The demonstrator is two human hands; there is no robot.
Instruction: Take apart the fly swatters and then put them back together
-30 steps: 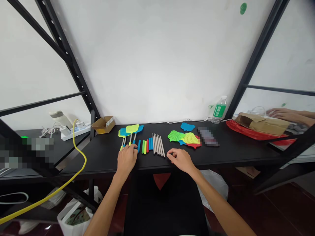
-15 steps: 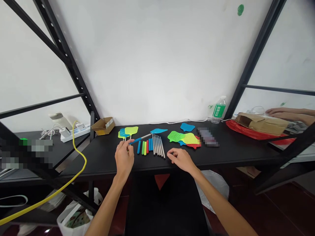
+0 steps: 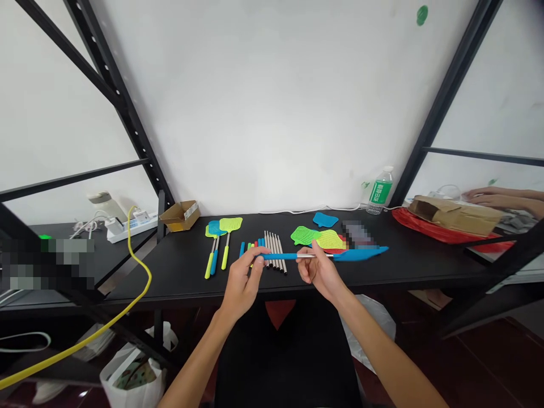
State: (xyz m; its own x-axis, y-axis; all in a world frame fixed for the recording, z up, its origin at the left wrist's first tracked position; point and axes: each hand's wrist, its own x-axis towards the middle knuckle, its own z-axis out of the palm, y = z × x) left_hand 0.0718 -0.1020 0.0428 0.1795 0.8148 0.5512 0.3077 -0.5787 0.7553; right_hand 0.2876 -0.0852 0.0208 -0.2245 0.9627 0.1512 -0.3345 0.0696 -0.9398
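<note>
I hold a blue fly swatter (image 3: 323,255) level above the black table (image 3: 178,266), its head pointing right. My left hand (image 3: 242,283) pinches the blue handle end. My right hand (image 3: 318,272) grips the metal shaft near the middle. Behind the swatter lie several metal rods (image 3: 274,249) and short coloured handle sleeves (image 3: 249,248). To the left lie three assembled swatters (image 3: 219,243), yellow-green and blue. A pile of loose mesh heads (image 3: 319,237), green, yellow, blue and red, lies at the right.
A small cardboard box (image 3: 181,214) and a water bottle (image 3: 379,191) stand at the back. A yellow cable (image 3: 136,266) and power strip (image 3: 127,226) are at left. Another person's hands (image 3: 497,199) rest beyond a brown box (image 3: 450,214) on red material at right.
My left hand lifted the blue swatter from the group at left and swung it rightwards. My right hand rose from the table and took hold of its shaft.
</note>
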